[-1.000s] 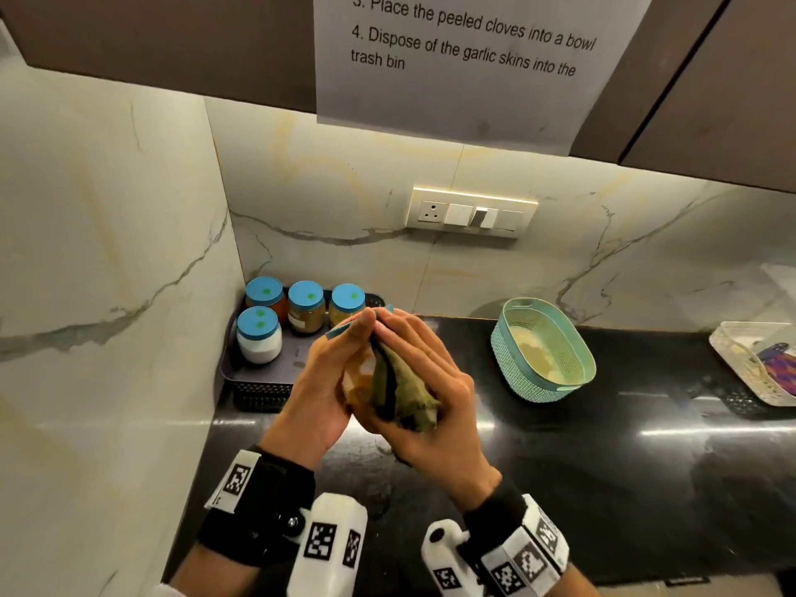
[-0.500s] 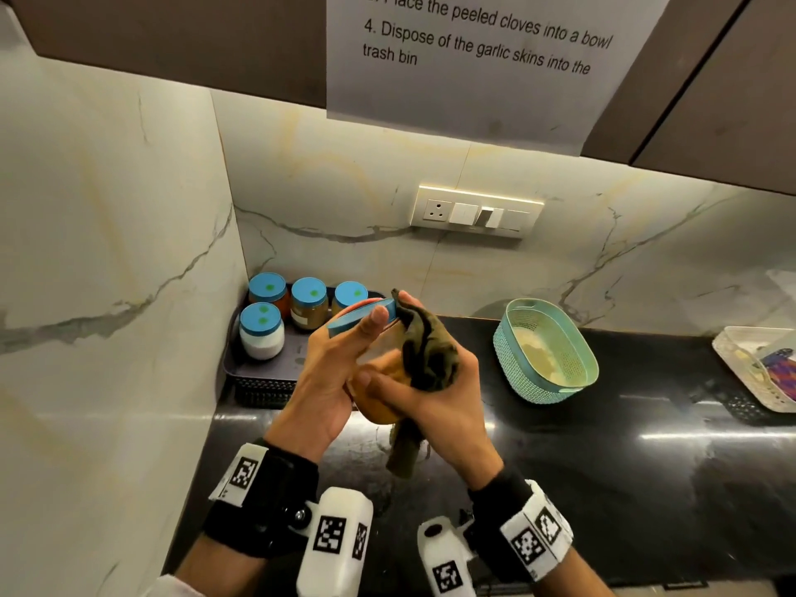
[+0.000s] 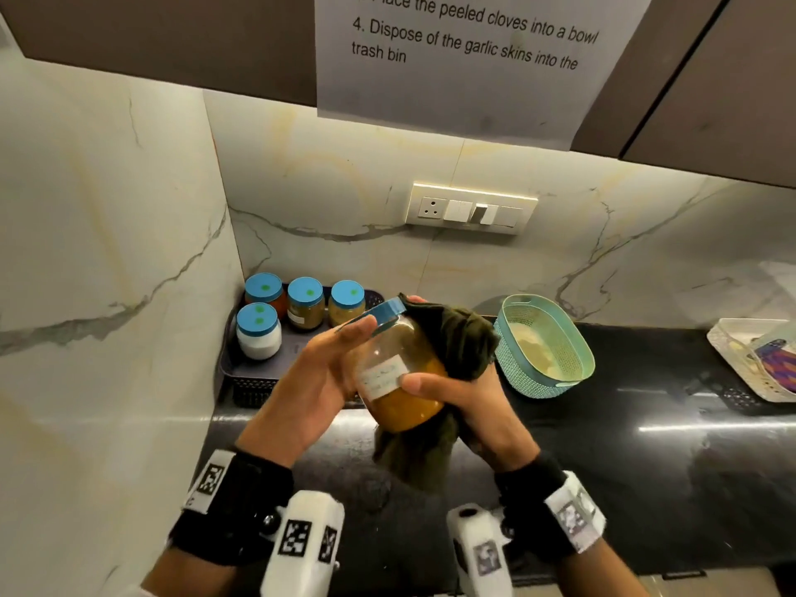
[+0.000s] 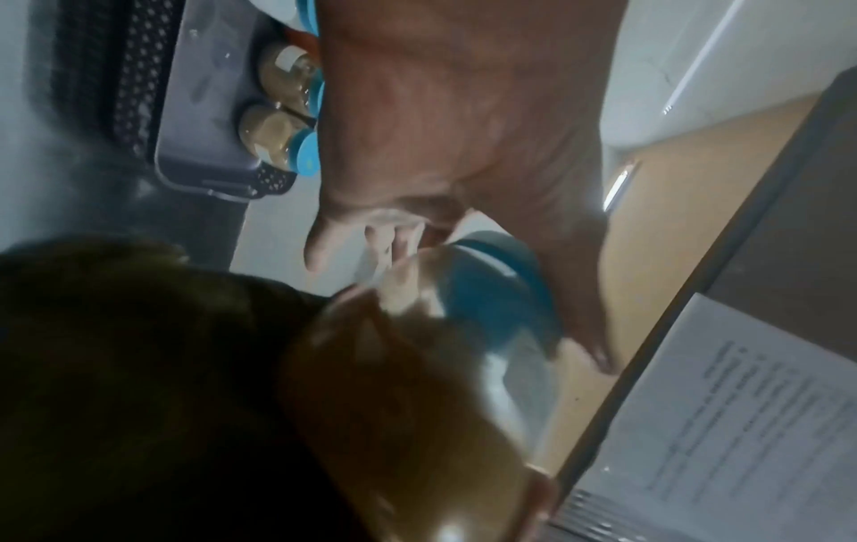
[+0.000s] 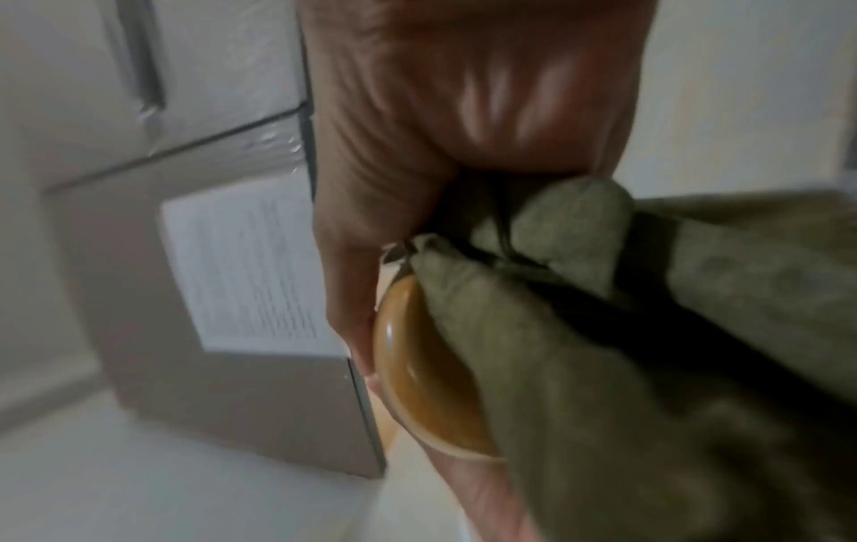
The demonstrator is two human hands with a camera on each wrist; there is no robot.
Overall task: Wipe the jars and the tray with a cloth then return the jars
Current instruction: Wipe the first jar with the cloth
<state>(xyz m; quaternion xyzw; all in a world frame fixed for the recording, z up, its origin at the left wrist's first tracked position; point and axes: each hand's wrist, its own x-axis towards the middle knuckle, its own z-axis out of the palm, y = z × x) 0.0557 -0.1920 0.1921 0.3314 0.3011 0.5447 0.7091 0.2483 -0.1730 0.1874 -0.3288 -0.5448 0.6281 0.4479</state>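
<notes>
Am gripping jar (image 3: 398, 372) lid with my left hand (image 3: 318, 381); right hand (image 3: 469, 402) clutching cloth (image 3: 452, 338) around jar; jar label unreadable; sheet (image 3: 465, 58) above hands reading "Dispose of the garlic skins".

surface: glossy black counter (image 3: 646, 467) against marble walls | 10 o'clock, in the corner: dark tray (image 3: 254, 372) carrying four blue-lidded jars (image 3: 258, 333) | 1 o'clock: teal perforated basket (image 3: 545, 346) | 3 o'clock, at the edge of view: white basket (image 3: 741, 364)
</notes>
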